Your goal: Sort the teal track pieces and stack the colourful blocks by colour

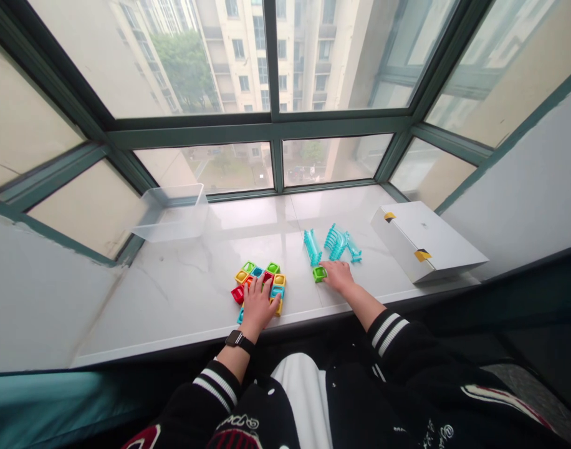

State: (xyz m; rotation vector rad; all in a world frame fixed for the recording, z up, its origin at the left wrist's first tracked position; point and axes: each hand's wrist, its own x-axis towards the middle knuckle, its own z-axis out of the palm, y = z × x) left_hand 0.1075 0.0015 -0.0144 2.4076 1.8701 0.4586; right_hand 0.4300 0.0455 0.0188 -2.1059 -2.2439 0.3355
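Free sill (182,293) left and centre-back; blocked by clear bin (173,215) back left, white box (428,240) right, teal pieces (335,243) and coloured blocks (255,272) mid-front.

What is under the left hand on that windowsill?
A flat cluster of colourful square tiles: green, yellow, red and blue ones show around the left hand. Whatever lies beneath the palm is covered.

1. The cluster of square blocks (254,272) is red, yellow, green, orange and blue. The blocks lie flat and edge to edge, partly under the fingers of the left hand (259,305) and spreading beyond its fingertips.
2. The green square block (319,273) lies flat and alone, touching the fingertips of the right hand (338,275) on their left side.
3. The teal ribbed track pieces (336,242) lie in a loose group just beyond the right hand.
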